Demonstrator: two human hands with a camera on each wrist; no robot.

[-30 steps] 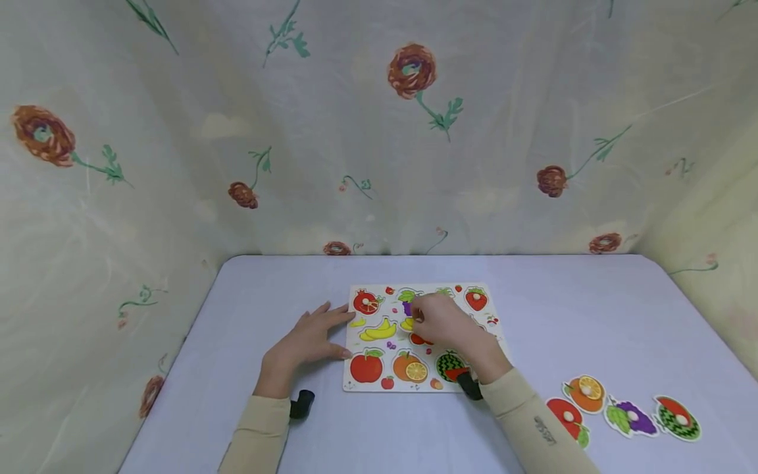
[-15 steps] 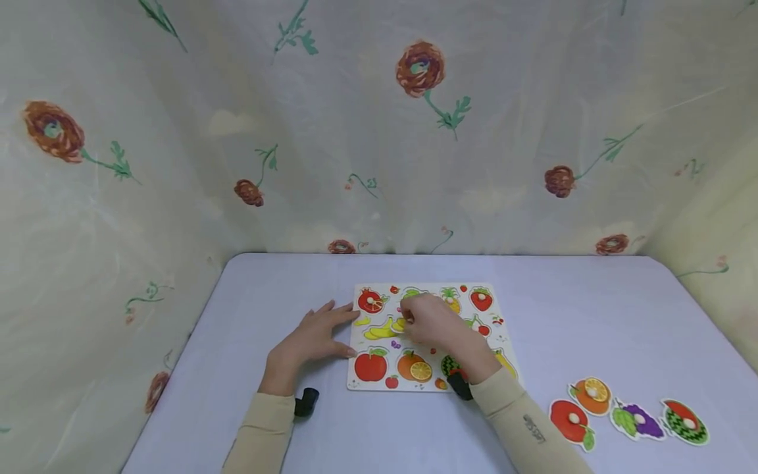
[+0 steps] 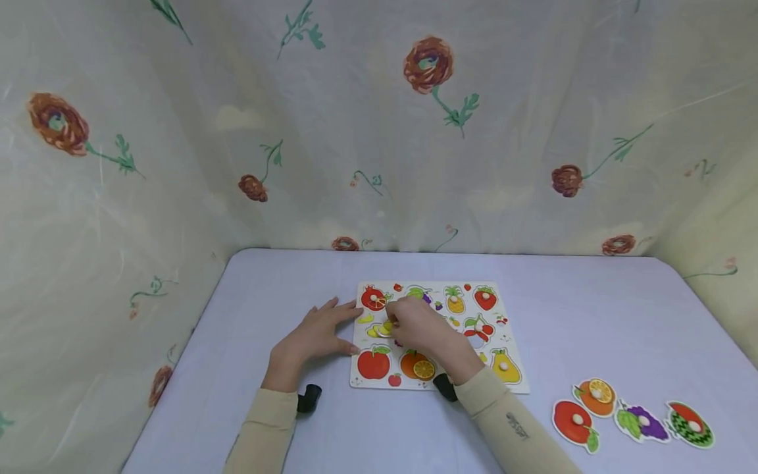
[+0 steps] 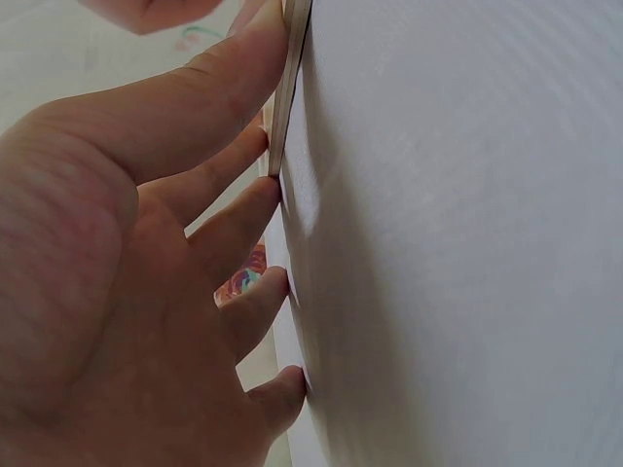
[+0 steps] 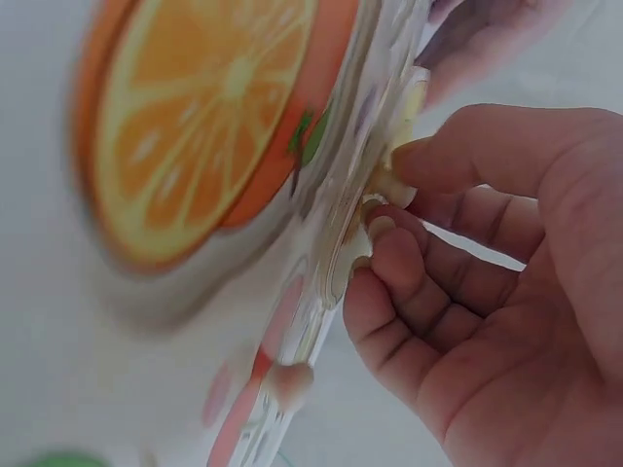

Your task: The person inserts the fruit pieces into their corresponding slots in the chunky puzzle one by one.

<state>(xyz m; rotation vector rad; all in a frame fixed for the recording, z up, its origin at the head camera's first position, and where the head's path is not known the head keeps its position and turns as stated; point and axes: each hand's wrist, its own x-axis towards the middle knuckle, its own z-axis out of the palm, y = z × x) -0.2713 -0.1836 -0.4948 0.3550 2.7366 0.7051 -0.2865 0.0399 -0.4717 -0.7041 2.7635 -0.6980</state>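
My right hand (image 3: pixel 423 326) is over the left half of a white fruit puzzle board (image 3: pixel 503 339). It pinches the small knob (image 5: pixel 391 187) of a yellow banana puzzle piece (image 3: pixel 385 329) between thumb and fingers, at the printed banana spot. Part of that piece is hidden by the fingers. My left hand (image 3: pixel 316 332) lies at the board's left side with spread fingers; its thumb and fingertips touch the board's edge (image 4: pixel 283 107) and the tabletop. Knobbed pomegranate (image 3: pixel 373 298), pineapple (image 3: pixel 454 300), strawberry (image 3: pixel 485 298) and pear (image 3: pixel 505 367) pieces lie on the board.
Loose apple (image 3: pixel 572 422), orange (image 3: pixel 594 396), grape (image 3: pixel 642 422) and watermelon (image 3: pixel 691 424) pieces lie on the white table (image 3: pixel 367 434) at the right. A flowered curtain (image 3: pixel 331 131) hangs behind the table.
My right hand has moved left across the board with the banana piece, from near the middle to the banana spot, uncovering the pineapple, cherry and pear. The left hand keeps its place at the edge.
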